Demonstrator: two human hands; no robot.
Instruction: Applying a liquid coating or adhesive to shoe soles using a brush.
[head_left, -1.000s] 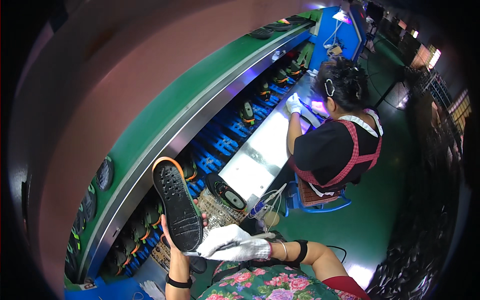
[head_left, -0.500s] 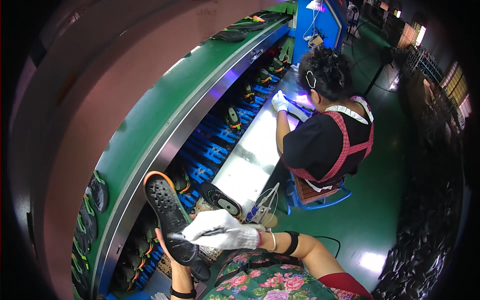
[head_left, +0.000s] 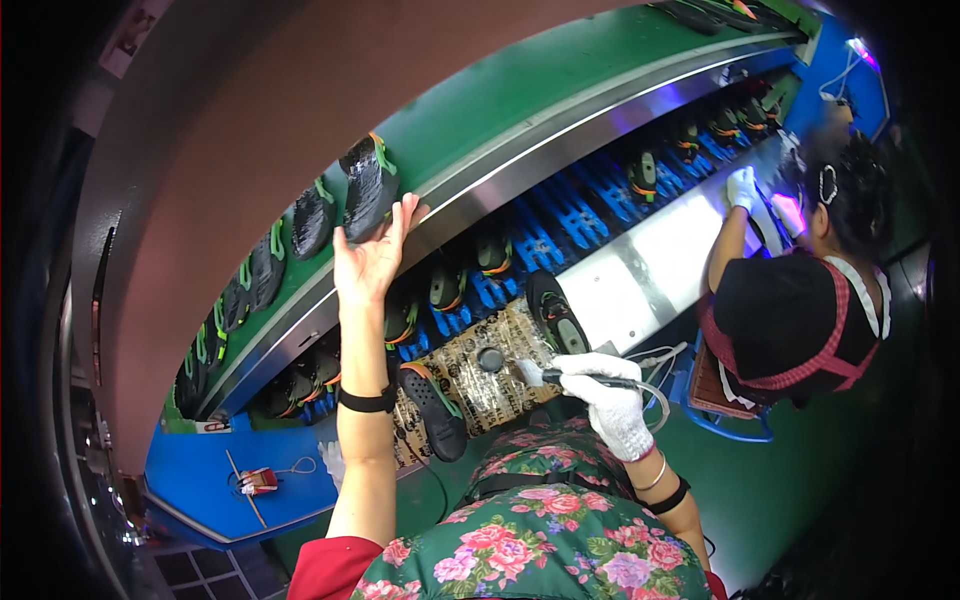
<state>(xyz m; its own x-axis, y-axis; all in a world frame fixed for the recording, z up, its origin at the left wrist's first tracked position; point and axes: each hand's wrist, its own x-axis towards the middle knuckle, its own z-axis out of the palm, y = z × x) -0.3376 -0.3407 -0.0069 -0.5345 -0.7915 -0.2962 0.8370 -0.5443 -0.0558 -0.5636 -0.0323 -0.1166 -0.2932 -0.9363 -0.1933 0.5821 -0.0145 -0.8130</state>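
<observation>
My bare left hand point(head_left: 372, 262) reaches over the edge of the green conveyor belt point(head_left: 460, 140). Its palm is up and its fingers are apart, right at the lower end of a glossy black shoe sole point(head_left: 366, 192) lying there; whether they touch it I cannot tell. My white-gloved right hand point(head_left: 612, 398) is closed round a brush point(head_left: 530, 373), its pale bristles pointing left, close to a small dark round pot point(head_left: 490, 360). The pot sits on a worktop covered in brown printed tape point(head_left: 485, 395). A black sole with holes and an orange rim point(head_left: 436, 410) lies to its left.
Another dark sole point(head_left: 556, 312) rests by a metal plate point(head_left: 625, 300). Several coated soles point(head_left: 266, 270) line the belt's left. Shoes sit on a lower blue rack point(head_left: 530, 240). A co-worker point(head_left: 800, 310) sits at right. A blue shelf point(head_left: 250, 480) holds a small red pack point(head_left: 260, 481).
My left hand has gone from holding a sole in front of me up to the belt, where that sole seems to lie now. My right hand with the brush has moved right. The view has turned left.
</observation>
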